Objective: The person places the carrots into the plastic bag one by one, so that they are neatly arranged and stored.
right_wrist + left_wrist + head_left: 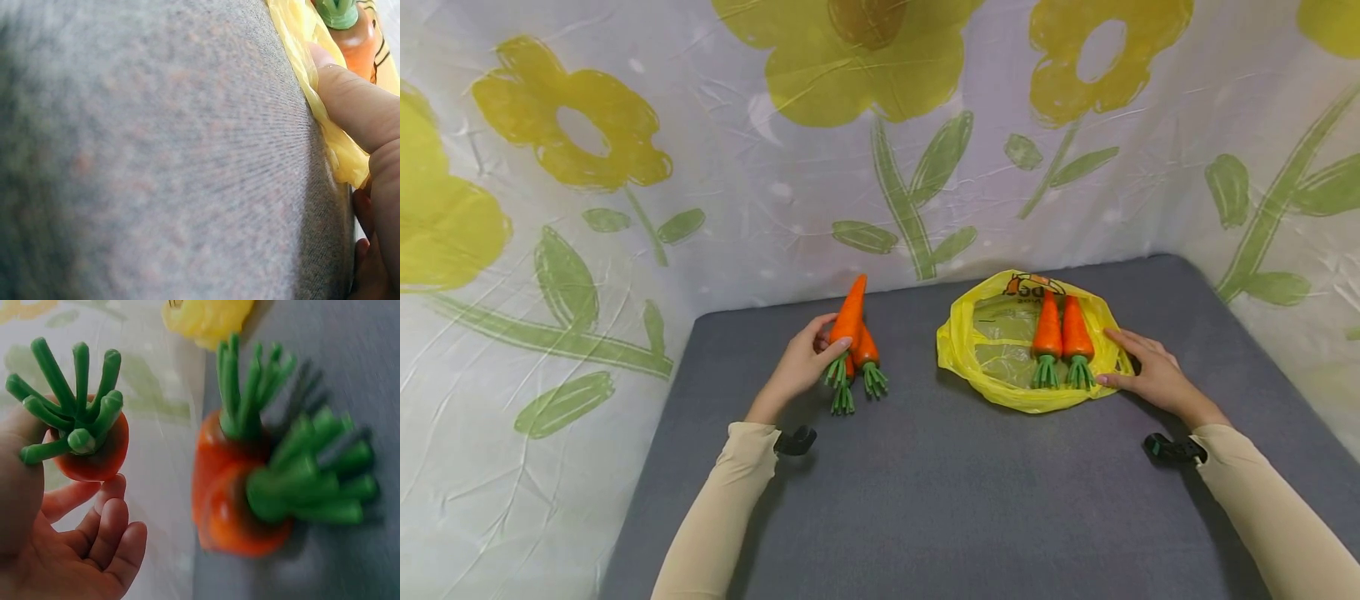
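My left hand (822,348) grips an orange toy carrot (851,310) near its green top, tip pointing up and away. In the left wrist view that carrot (92,449) sits between thumb and curled fingers (109,534). Two more carrots (867,350) lie on the grey table right beside it, seen close together in the left wrist view (240,503). A yellow plastic bag (992,354) lies spread flat with two carrots (1062,329) on it. My right hand (1138,362) rests flat on the bag's right edge, its thumb (353,97) pressing the plastic (306,59).
The grey table (940,500) is enclosed on the left, back and right by a white cloth printed with yellow flowers (880,125). Bare grey surface lies between the two carrot groups and toward me.
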Motion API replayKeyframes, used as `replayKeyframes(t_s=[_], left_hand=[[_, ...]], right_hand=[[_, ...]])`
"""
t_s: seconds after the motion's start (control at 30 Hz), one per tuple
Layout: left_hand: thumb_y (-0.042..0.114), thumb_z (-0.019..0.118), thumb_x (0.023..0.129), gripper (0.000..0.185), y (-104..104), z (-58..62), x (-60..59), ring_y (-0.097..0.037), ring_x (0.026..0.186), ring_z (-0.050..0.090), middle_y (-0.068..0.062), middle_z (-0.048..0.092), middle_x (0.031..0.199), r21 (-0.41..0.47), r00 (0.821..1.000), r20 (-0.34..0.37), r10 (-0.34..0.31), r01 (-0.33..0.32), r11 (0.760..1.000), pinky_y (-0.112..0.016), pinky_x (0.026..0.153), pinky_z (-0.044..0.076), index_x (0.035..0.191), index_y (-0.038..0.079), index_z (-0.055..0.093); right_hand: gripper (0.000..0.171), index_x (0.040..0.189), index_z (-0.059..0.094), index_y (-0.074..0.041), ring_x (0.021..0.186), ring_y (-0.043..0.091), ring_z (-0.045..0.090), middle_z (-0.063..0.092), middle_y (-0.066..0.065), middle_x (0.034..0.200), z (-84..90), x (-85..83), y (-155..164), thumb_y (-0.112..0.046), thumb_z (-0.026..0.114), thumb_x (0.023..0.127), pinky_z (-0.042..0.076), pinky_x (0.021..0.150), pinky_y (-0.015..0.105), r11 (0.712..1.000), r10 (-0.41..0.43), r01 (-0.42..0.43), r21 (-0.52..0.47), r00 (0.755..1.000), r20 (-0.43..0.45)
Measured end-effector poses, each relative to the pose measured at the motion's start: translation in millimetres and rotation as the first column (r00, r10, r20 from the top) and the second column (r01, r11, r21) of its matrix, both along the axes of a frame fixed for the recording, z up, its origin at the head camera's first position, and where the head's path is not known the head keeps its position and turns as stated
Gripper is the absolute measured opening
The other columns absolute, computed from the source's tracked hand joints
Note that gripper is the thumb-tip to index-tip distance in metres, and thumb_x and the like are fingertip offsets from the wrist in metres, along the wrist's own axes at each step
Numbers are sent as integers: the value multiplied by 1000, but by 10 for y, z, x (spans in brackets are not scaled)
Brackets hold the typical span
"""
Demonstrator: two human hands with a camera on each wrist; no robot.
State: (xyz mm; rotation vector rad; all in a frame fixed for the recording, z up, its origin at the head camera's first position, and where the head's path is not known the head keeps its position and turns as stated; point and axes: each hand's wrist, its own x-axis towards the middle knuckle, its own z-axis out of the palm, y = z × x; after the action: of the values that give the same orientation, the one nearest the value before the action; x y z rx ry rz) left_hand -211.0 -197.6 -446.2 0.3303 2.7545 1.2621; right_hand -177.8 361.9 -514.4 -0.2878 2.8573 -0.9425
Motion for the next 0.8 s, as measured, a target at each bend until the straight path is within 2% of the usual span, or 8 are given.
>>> replayKeyframes(t_s=[0.23, 0.5, 0.8], left_hand=[[38, 61, 98, 58, 320, 111, -9, -22, 92, 53, -10, 58, 104, 26, 997, -2, -80, 80, 996, -33, 80, 45, 149, 14, 43], [38, 61, 98, 60, 608, 142, -27, -20, 94, 56, -9, 61, 106, 51, 988, 4, -155, 154, 987, -31, 83, 47, 150, 15, 41], [39, 59, 99, 61, 921, 156, -43, -18, 86, 53, -6, 59, 96, 25, 977, -39, -212, 213, 977, -30, 79, 45, 153, 20, 38]], right_hand=[[95, 159, 19, -12, 140, 58, 17, 23, 32, 158, -9, -4, 2, -42, 74, 87, 10, 104, 74, 1000, -4, 4, 16, 1000, -1], [95, 160, 18, -13, 140, 57, 16, 22, 31, 158, -4, 3, 3, -43, 73, 88, 8, 105, 74, 1000, 0, 0, 7, 1000, 11], [96, 160, 18, -13, 140, 57, 16, 22, 31, 159, -12, -6, 2, -43, 73, 88, 9, 105, 75, 1000, -2, 2, 11, 1000, 13]])
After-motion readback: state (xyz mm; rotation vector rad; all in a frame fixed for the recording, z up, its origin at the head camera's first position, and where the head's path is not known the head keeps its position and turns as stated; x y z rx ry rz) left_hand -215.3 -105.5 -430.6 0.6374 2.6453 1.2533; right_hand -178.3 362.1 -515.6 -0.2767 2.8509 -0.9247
